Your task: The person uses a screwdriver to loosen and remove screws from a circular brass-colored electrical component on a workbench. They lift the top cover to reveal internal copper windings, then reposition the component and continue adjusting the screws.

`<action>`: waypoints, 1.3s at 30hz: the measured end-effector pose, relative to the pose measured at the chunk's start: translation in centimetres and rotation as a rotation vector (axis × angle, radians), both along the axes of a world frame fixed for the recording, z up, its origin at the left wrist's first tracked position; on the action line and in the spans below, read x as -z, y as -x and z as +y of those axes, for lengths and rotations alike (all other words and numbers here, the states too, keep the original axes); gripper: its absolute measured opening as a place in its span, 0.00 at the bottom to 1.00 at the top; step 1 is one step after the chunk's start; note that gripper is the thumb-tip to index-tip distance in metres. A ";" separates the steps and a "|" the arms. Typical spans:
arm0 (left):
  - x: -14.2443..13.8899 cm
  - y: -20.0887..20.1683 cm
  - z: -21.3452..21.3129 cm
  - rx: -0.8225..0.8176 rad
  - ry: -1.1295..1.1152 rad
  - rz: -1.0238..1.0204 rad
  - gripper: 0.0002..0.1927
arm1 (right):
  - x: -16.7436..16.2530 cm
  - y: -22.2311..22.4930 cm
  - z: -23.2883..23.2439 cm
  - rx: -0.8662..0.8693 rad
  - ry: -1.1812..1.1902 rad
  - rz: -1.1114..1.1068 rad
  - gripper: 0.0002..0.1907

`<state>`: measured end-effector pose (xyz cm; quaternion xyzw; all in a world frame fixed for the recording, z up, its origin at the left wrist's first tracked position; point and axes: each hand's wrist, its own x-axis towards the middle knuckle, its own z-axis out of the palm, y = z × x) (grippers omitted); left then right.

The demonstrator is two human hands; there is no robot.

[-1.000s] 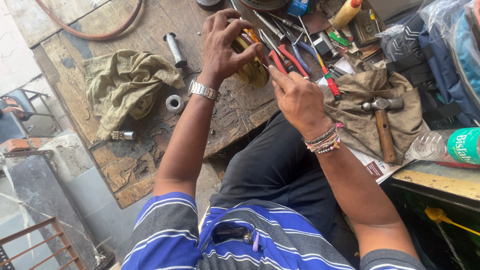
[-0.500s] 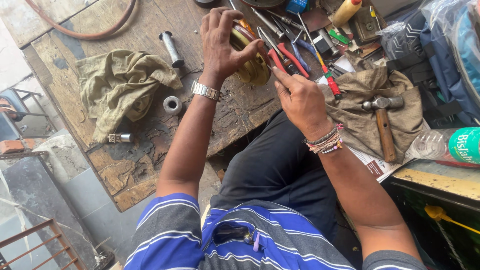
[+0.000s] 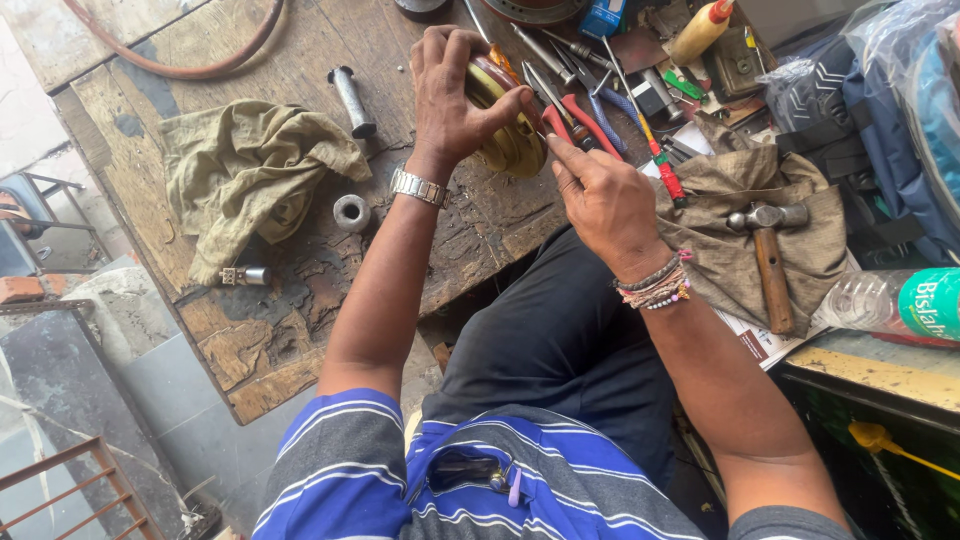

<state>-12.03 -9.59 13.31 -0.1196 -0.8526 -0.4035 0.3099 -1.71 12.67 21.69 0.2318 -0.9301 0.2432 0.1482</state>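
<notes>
Nearest the camera is the person's blue-and-white striped shirt (image 3: 440, 480) and dark trousers (image 3: 560, 350), seen from above as they sit at a worn wooden table (image 3: 260, 340).

From there both forearms reach out over the table's edge. The right hand (image 3: 605, 200), with beaded bracelets (image 3: 655, 285) at the wrist, has its fingers (image 3: 565, 160) drawn narrow and pointed toward the round brass-coloured part (image 3: 510, 140), its fingertips at or just beside the part's lower right side; whether they pinch anything small cannot be told. The left hand (image 3: 450, 95), a metal watch (image 3: 418, 187) on its wrist, is wrapped over that round part from the left and top, fingers curled round it and thumb pressed on its front, holding it over the table's far middle.

Left of the left forearm, a small metal ring (image 3: 351, 212) lies on the table, with a crumpled olive cloth (image 3: 250, 175) beside it and a short metal cylinder (image 3: 352, 100) further off. Right of the right hand, a hammer (image 3: 768, 260) with a wooden handle rests on a brownish cloth (image 3: 740, 195), and a clear plastic bottle (image 3: 890, 300) lies on its side near it.

Beyond the hands, red-handled pliers (image 3: 585, 120) and several screwdrivers (image 3: 640, 130) lie in a heap, and a reddish hose (image 3: 200, 65) curves across the table's far left.
</notes>
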 end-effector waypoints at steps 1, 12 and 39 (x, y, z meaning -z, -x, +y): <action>0.0 0.0 -0.1 0.002 -0.003 -0.007 0.32 | 0.0 0.2 0.0 -0.006 -0.058 0.018 0.15; -1.7 -0.5 0.5 0.027 -0.015 -0.031 0.31 | -0.6 1.6 1.2 -0.122 -0.476 0.140 0.20; -1.6 -2.9 -1.0 -0.037 -0.040 -0.012 0.31 | 1.2 4.0 0.1 0.077 0.498 -1.068 0.17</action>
